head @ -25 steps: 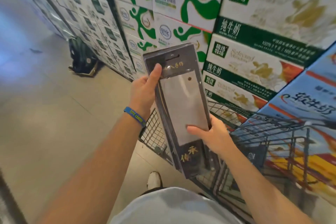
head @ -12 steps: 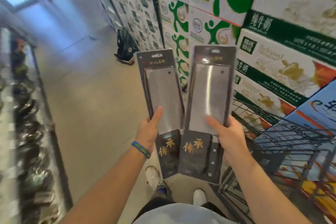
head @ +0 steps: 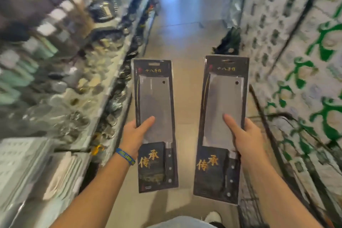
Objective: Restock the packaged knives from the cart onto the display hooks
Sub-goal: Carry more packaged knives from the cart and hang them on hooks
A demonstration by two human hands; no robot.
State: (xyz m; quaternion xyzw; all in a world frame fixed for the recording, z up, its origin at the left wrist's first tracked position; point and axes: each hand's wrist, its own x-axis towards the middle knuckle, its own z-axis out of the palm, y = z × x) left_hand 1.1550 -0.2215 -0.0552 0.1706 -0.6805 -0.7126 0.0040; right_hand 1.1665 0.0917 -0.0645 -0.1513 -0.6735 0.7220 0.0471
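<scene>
- Your left hand grips the left packaged knife at its lower left edge. The thumb lies flat across the front over the blade, and the fingers are hidden behind the card.
- Your right hand grips the right packaged knife at its lower right edge in the same way, thumb on the front and fingers out of sight behind.
- The 2 packs stand upright in front of you, hang slots up and handles down. They are side by side but apart, with the floor showing between them.
- Each pack is a dark card with gold characters and a cleaver under clear plastic.
- A blue wristband sits on your left wrist.
- The dark wire cart is just beside your right forearm; its contents are too blurred to tell.
- Blurred shelves run along your left.
- Stacked cartons with green print line your right.
</scene>
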